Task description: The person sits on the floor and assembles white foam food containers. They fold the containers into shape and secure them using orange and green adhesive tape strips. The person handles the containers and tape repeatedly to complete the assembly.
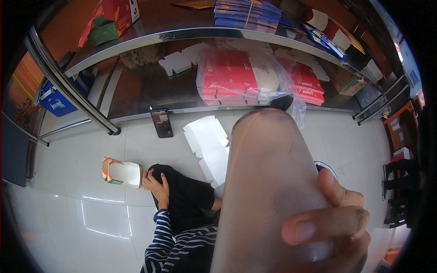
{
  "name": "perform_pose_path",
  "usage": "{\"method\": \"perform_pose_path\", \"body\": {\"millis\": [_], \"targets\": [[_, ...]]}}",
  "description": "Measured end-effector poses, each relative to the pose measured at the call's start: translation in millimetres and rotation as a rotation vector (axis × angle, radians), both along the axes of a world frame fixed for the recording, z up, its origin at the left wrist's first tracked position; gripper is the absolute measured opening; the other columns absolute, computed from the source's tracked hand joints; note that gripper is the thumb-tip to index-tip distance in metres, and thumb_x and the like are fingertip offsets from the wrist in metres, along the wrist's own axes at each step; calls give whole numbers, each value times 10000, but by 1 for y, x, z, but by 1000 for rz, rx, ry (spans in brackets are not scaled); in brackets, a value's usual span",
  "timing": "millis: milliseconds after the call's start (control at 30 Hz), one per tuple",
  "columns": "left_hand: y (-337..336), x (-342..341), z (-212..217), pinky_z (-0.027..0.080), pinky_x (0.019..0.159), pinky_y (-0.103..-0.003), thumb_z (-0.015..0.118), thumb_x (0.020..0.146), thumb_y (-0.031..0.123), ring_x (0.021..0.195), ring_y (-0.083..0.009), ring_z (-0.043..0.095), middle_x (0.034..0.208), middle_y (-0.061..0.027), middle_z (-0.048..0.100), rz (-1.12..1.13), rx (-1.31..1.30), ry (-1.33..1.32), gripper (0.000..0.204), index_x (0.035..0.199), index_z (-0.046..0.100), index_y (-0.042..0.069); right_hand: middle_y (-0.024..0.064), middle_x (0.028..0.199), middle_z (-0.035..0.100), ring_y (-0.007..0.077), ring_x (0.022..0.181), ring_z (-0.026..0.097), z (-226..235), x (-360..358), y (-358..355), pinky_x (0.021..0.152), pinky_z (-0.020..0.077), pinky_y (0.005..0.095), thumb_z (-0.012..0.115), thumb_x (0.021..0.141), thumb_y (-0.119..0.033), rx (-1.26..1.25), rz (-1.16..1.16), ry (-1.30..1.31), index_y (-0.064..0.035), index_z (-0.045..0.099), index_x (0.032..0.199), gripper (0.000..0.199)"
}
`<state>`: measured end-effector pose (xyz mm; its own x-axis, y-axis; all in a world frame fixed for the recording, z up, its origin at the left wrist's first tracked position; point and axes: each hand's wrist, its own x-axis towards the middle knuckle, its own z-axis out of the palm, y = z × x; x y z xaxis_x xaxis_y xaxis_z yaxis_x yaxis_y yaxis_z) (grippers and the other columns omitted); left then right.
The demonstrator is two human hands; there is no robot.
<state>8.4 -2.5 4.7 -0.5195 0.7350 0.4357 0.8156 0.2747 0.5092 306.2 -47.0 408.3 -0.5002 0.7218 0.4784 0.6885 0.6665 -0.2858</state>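
A large, frosted see-through bottle fills the right of the head view, tilted and very close. My right hand is wrapped round its side, with the thumb and fingers showing. The bottle's other end is out of view. On my bent left knee, in black trousers, rests my left hand, fingers spread and holding nothing. Just left of its fingertips, on the floor, stands a small open carton, white with orange and green patterned sides. White flat card blanks lie on the floor ahead, partly behind the bottle.
A phone leans at the edge of a low metal shelf. Plastic-wrapped red and white cartons lie there. Above are banded blue printed sheets and a red box. A blue box sits left.
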Motion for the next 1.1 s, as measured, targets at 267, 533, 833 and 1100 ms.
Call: {"method": "perform_pose_path", "body": {"millis": [267, 533, 833, 1100], "targets": [[1, 1, -2, 242, 946, -490, 553, 815, 278, 1157, -357, 327, 1209, -179, 396, -10, 9, 5, 394, 1116, 474, 37, 45, 915, 604, 261, 907, 603, 2, 0, 0, 886, 450, 441, 671, 751, -237, 11, 15, 22, -169, 493, 931, 263], [6, 0, -11, 233, 948, -490, 549, 819, 274, 1154, -354, 330, 1205, -175, 399, 23, -80, -83, 388, 1120, 472, 41, 46, 904, 619, 266, 889, 616, 3, -8, 13, 879, 451, 447, 662, 760, -241, 56, 156, 125, -174, 508, 916, 228], [1, 1, -4, 241, 944, -484, 556, 812, 258, 1143, -351, 339, 1194, -178, 406, -10, 30, 7, 376, 1109, 480, 41, 161, 903, 628, 287, 825, 633, -41, -43, 42, 859, 451, 461, 642, 776, -324, 42, 356, 708, -77, 493, 980, 353], [9, 5, -10, 243, 944, -479, 557, 806, 250, 1140, -351, 339, 1198, -173, 403, -46, 41, -34, 376, 1108, 483, 38, 143, 1104, 551, 236, 1035, 539, -55, 4, 86, 896, 426, 354, 804, 514, -198, -697, 390, 795, 17, 426, 1190, 804]]}}
